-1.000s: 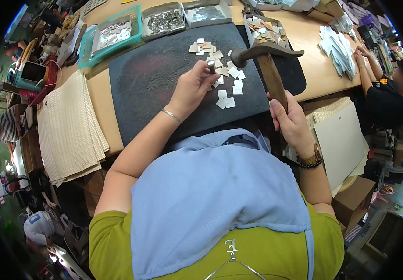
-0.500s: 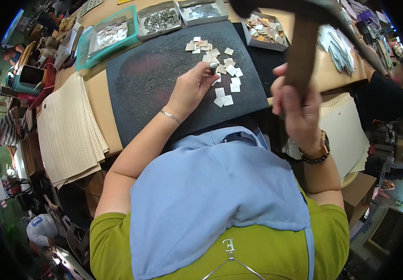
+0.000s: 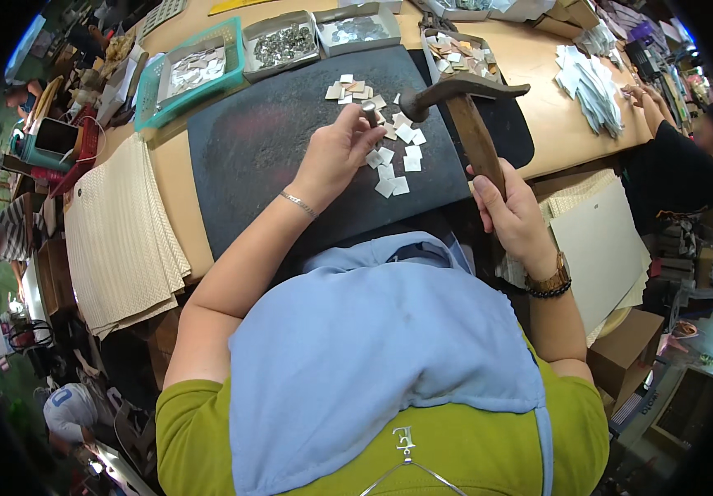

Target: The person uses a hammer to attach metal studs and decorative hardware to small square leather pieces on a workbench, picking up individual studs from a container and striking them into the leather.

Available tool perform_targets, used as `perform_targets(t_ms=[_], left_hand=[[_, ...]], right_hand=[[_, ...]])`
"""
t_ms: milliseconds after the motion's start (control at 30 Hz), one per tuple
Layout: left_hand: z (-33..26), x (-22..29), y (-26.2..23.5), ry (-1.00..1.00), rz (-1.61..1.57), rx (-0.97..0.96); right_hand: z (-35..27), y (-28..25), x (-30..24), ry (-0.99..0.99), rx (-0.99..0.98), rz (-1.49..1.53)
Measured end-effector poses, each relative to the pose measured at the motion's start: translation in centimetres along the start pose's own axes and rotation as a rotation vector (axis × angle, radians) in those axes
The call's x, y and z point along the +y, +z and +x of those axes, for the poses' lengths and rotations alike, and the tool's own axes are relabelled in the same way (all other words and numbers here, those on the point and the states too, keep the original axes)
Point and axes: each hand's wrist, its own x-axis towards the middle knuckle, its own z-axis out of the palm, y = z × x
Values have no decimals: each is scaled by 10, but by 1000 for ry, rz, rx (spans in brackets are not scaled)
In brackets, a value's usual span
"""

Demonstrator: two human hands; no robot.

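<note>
Between the thumb and fingers of my left hand (image 3: 338, 150) a short metal punch (image 3: 370, 112) stands roughly upright over the dark mat (image 3: 249, 157). Its lower end is hidden by my fingers and the squares around it. My right hand (image 3: 515, 207) is wrapped round the wooden handle of a claw hammer (image 3: 474, 136). The hammer's head is held above the mat, just right of the punch and apart from it. Small white and tan squares (image 3: 387, 172) lie scattered on the mat beside my left hand, some overlapping.
Along the back stand a teal basket (image 3: 148, 97) of pale pieces, a box of small metal parts (image 3: 280, 41), a box of silvery discs (image 3: 358, 31) and a box of mixed squares (image 3: 461, 54). Stacked textured sheets (image 3: 121, 236) lie left. A person's arm (image 3: 658, 112) reaches in at right.
The hammer has come down and left from its raised place, with my right hand lower. My left hand still holds the punch and has barely shifted.
</note>
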Motion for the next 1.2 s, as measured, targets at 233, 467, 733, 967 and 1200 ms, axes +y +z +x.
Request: perform_targets(t_ms=[233, 467, 733, 967, 1200], left_hand=[[-2, -3, 13, 66, 21, -43], [-5, -2, 19, 162, 89, -25], [-5, 2, 23, 167, 110, -48], [4, -12, 7, -36, -173, 65], [17, -18, -4, 11, -76, 109]], right_hand=[[-1, -7, -1, -37, 18, -37], [1, -6, -17, -371, 134, 37], [4, -12, -11, -249, -76, -364], [-9, 0, 23, 39, 17, 89], [-10, 1, 48, 88, 27, 42]])
